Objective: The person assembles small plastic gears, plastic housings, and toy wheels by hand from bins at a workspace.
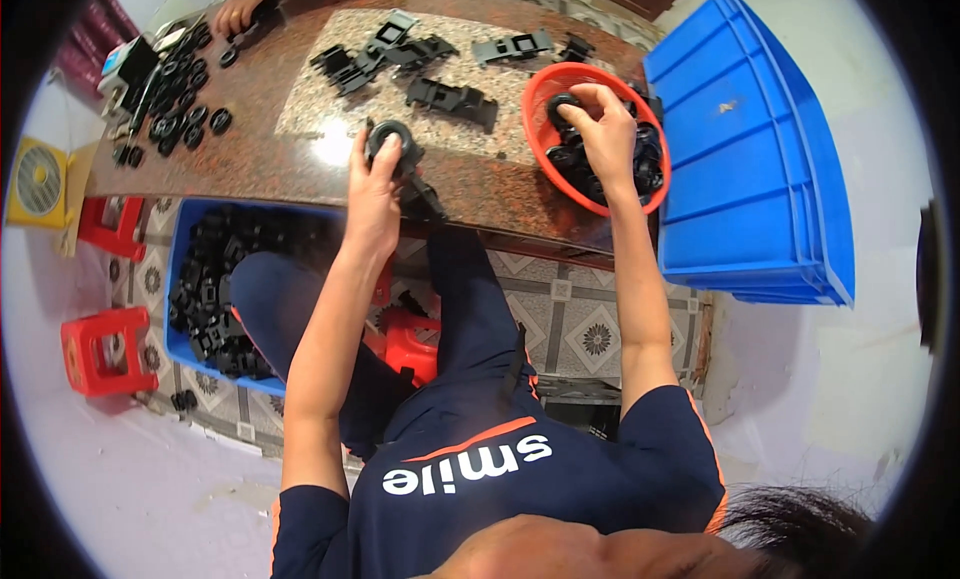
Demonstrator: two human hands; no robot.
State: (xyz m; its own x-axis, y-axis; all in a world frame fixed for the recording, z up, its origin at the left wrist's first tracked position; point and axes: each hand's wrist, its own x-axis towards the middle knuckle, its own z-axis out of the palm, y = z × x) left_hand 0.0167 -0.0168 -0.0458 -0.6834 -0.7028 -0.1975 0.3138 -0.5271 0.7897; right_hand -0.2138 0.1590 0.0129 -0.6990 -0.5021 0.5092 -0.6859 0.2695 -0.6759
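My left hand [374, 194] is closed round a black toy car chassis [422, 197] above the table's near edge, with a black wheel [391, 147] under the thumb. Over a red plastic basket [535, 129] at the right, my right hand [607, 131] pinches another black wheel [561, 111] between thumb and fingers. Beneath that hand, several black wheels [648, 159] fill the basket. Farther back on the table lie several black chassis parts [452, 103], loosely spread on a paler speckled patch. How the wheel joins the chassis in my left hand is hidden by the fingers.
A big blue crate [745, 149] stands right of the basket. Loose black wheels [180, 99] lie at the table's far left, near another person's hand [240, 9]. Below the table edge, a blue bin [180, 309] holds many black parts beside my leg. Red stools [105, 351] stand at left.
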